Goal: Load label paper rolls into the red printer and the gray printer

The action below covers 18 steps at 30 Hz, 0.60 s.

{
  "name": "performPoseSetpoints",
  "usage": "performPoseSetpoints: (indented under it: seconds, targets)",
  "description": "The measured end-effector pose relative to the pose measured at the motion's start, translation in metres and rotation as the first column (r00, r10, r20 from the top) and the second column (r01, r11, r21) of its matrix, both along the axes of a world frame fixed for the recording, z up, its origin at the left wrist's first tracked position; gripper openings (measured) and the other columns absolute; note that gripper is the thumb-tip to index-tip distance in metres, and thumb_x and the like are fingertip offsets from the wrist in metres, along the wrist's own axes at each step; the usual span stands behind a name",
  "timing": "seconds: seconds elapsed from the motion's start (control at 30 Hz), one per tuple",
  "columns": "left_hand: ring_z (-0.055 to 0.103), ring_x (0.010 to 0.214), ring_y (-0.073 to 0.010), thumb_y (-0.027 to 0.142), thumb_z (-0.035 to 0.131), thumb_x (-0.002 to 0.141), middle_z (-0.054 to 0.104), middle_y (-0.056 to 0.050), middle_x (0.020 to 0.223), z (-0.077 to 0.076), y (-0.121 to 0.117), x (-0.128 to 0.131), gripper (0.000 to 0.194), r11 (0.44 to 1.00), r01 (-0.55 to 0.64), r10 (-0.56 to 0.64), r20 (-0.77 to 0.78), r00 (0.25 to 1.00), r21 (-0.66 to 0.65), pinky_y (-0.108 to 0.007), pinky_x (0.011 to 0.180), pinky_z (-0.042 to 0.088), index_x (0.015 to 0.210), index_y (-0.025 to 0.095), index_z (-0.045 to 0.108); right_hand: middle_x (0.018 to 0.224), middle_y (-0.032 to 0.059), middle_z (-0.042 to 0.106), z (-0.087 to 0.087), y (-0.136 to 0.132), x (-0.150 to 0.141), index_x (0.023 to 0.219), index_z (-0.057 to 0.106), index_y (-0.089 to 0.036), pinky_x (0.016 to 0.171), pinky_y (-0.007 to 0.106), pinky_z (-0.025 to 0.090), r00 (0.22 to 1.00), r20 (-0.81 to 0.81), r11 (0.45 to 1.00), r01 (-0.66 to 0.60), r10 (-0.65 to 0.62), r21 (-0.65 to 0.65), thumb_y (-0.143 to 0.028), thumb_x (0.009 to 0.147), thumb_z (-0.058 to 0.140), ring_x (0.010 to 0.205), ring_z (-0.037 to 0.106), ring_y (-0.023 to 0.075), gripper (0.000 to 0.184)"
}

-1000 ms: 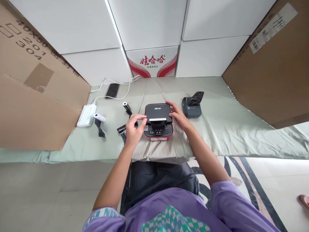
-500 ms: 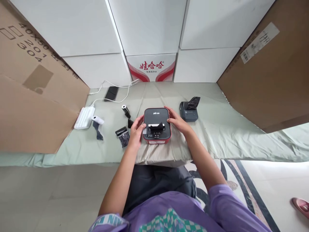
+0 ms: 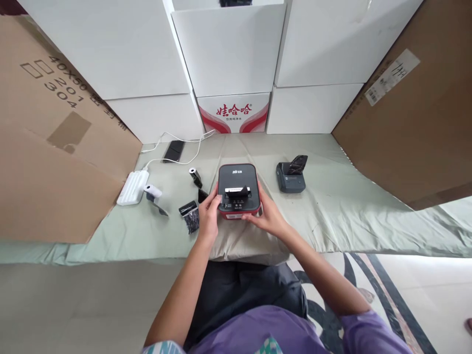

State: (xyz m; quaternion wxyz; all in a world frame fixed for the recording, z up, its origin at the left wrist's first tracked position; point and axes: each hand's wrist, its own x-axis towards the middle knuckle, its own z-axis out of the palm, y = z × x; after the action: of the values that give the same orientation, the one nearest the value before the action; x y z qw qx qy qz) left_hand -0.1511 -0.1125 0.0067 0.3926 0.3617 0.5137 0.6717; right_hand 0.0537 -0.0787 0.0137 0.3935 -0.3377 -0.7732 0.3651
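Head view: my left hand (image 3: 209, 215) and right hand (image 3: 272, 216) hold the red-and-black printer (image 3: 237, 180) between them, fingers curved around its sides. My left thumb presses at its near left corner; my right thumb lies against its red front. It sits at the middle of the cloth-covered table (image 3: 317, 223), in front of my lap; I cannot tell whether its base touches the cloth. A dark strip (image 3: 241, 192) pokes from its slot. A smaller grey printer (image 3: 291, 184) stands to the right. Near my left hand lie a black roll (image 3: 195, 177) and a dark patterned strip (image 3: 191, 221); farther left, a white power bank (image 3: 133, 188).
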Motion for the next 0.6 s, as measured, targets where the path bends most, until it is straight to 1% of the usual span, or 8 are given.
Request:
performPoseSetpoints:
  seconds: [0.1,0.17,0.23,0.3,0.37,0.47,0.53,0.6]
  targets:
    - [0.057,0.144,-0.0256,0.03,0.061,0.093,0.075,-0.004,0.135,0.023,0.051,-0.011,0.036,0.997,-0.021,0.024,-0.042,0.999,0.069,-0.041,0.124,0.044,0.123,0.023,0.078,0.169,0.0164,0.039,0.018,0.042,-0.019,0.167,0.027,-0.023,0.13,0.052,0.03,0.998,-0.051,0.997,0.04,-0.036,0.064,-0.064,0.08,0.08,0.156,0.039,0.0365,0.11]
    - [0.062,0.138,-0.0233,0.024,0.057,0.091,0.078,-0.003,0.127,0.036,0.093,-0.017,0.035,0.995,-0.026,0.027,-0.005,1.0,0.1,-0.039,0.121,0.047,0.118,0.021,0.079,0.164,0.0168,0.047,0.026,0.074,-0.031,0.164,0.034,-0.023,0.127,0.051,0.034,0.992,-0.091,0.993,0.091,-0.084,0.079,-0.066,0.08,0.079,0.152,0.045,0.0355,0.105]
    - [0.067,0.13,-0.0222,0.022,0.055,0.09,0.08,-0.003,0.121,0.041,0.131,-0.019,0.036,0.995,-0.02,0.015,0.05,0.999,0.1,-0.037,0.115,0.052,0.118,0.019,0.078,0.159,0.0173,0.053,0.026,0.104,-0.041,0.161,0.038,-0.021,0.124,0.051,0.038,0.985,-0.122,0.989,0.132,-0.123,0.069,-0.068,0.079,0.079,0.146,0.051,0.0353,0.103]
    - [0.071,0.124,-0.0211,0.021,0.054,0.09,0.08,-0.003,0.118,0.038,0.161,-0.018,0.038,0.997,-0.032,0.025,0.098,0.995,0.07,-0.035,0.108,0.055,0.12,0.017,0.077,0.156,0.0174,0.056,0.019,0.129,-0.047,0.16,0.04,-0.02,0.122,0.051,0.041,0.98,-0.133,0.988,0.153,-0.147,0.032,-0.069,0.074,0.081,0.142,0.054,0.0359,0.107]
    - [0.072,0.12,-0.02,0.021,0.053,0.09,0.08,-0.005,0.12,0.027,0.179,-0.017,0.039,0.998,-0.052,0.047,0.141,0.989,0.031,-0.032,0.105,0.056,0.121,0.016,0.076,0.155,0.0176,0.056,0.008,0.146,-0.05,0.157,0.042,-0.02,0.122,0.051,0.04,0.979,-0.126,0.987,0.163,-0.163,-0.012,-0.07,0.069,0.084,0.142,0.053,0.0368,0.11]
    - [0.071,0.12,-0.0197,0.021,0.054,0.09,0.079,-0.007,0.123,0.009,0.191,-0.016,0.037,0.997,-0.072,0.074,0.181,0.981,-0.018,-0.032,0.105,0.055,0.119,0.015,0.075,0.152,0.0186,0.058,-0.008,0.16,-0.053,0.153,0.046,-0.017,0.122,0.053,0.039,0.981,-0.102,0.986,0.164,-0.166,-0.026,-0.066,0.069,0.084,0.14,0.054,0.0375,0.105]
    - [0.071,0.12,-0.02,0.022,0.055,0.09,0.079,-0.008,0.123,0.001,0.192,-0.018,0.036,0.997,-0.072,0.075,0.168,0.983,-0.027,-0.033,0.105,0.055,0.118,0.014,0.075,0.15,0.018,0.06,-0.012,0.162,-0.054,0.152,0.046,-0.017,0.12,0.054,0.041,0.983,-0.079,0.986,0.163,-0.165,-0.031,-0.06,0.071,0.083,0.136,0.058,0.0372,0.099]
    - [0.07,0.122,-0.0203,0.023,0.056,0.09,0.079,-0.007,0.12,-0.001,0.191,-0.021,0.034,0.999,-0.045,0.048,0.134,0.99,-0.023,-0.034,0.107,0.054,0.117,0.015,0.076,0.148,0.0173,0.061,-0.009,0.156,-0.052,0.153,0.044,-0.018,0.119,0.055,0.042,0.983,-0.05,0.983,0.173,-0.176,-0.055,-0.055,0.073,0.081,0.136,0.058,0.0375,0.096]
